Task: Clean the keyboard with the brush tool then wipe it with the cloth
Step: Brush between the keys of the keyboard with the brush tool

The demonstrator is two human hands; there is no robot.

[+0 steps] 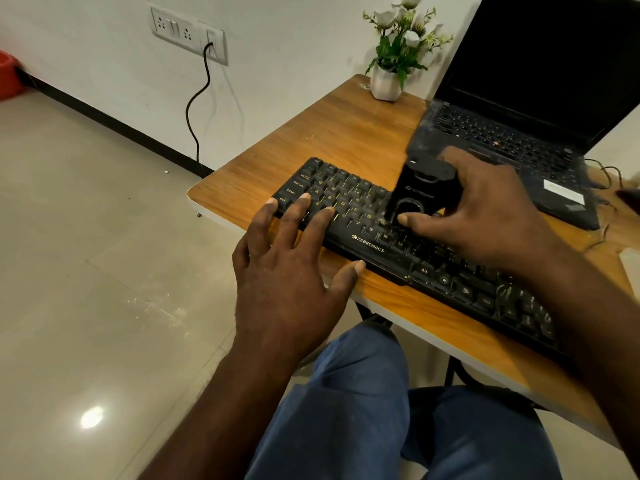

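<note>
A black keyboard (pixel 349 199) with yellow lettering lies slantwise along the near edge of a wooden table (pixel 332 133). My right hand (pixel 485 216) grips a black brush tool (pixel 420 192), which stands on the keys near the middle of the keyboard. Its bristles are hidden behind my thumb. My left hand (pixel 291 265) rests on the keyboard's left end, fingers spread straight over the keys and thumb along the front edge. No cloth is in view.
An open black laptop (pixel 533 109) sits behind the keyboard at the right. A white pot of flowers (pixel 388 81) stands at the table's far corner. A black cable (pixel 197 109) hangs from a wall socket (pixel 188 31). My knees are under the table.
</note>
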